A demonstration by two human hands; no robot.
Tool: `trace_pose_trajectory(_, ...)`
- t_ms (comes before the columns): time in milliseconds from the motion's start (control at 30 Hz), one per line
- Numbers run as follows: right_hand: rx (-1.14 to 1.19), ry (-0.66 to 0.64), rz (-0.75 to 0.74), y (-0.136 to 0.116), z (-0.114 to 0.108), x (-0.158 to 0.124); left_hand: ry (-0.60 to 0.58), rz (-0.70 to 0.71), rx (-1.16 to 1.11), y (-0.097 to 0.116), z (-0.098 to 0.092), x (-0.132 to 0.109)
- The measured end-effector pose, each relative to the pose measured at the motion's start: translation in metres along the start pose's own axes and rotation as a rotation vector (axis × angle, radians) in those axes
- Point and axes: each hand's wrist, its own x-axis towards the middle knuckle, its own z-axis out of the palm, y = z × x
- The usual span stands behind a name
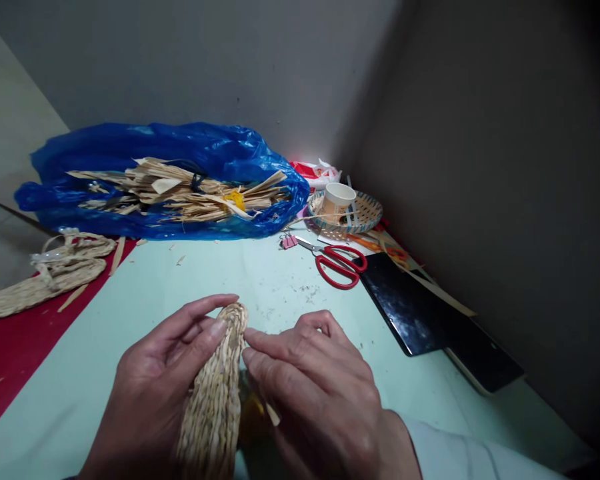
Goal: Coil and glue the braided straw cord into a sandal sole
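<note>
A braided straw sole point(219, 387) stands upright at the bottom centre, its rounded end up and its lower end cut off by the frame. My left hand point(165, 373) is closed on its left side, thumb on the face and index finger over the rounded tip. At the right edge, my right hand point(320, 380) pinches just below the tip with thumb and index finger; the other fingers are curled. A pale straw strip end point(272, 415) pokes out under the right hand. Whatever lies behind the sole is mostly hidden.
Behind lies a blue plastic bag point(180, 140) with straw bundles point(195, 190). Red-handled scissors point(337, 263), a pink binder clip point(289, 242), a woven basket point(370, 210) with a paper cup point(339, 195), and dark tablets point(405, 307) are right. Straw sandals point(55, 277) lie left.
</note>
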Motion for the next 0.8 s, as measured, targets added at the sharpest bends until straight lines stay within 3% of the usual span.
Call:
trace_pose_trajectory(100, -0.013, -0.051, -0.038, 0.000, -0.004, 0.001, -0.047, -0.111, -0.109, 0.000, -0.003, 0.002)
trace_pose_trajectory(233, -0.012, -0.078, -0.048, 0.002, -0.003, 0.000, -0.057, -0.103, -0.138, -0.001, -0.005, 0.005)
trace_pose_trajectory(400, -0.017, 0.018, -0.019, 0.003, 0.008, -0.009, -0.037, -0.075, -0.126, -0.001, -0.005, 0.005)
trace_pose_trajectory(800, -0.007, -0.083, 0.049, 0.000, 0.006, -0.014, 0.011, -0.052, -0.104, -0.001, -0.005, 0.005)
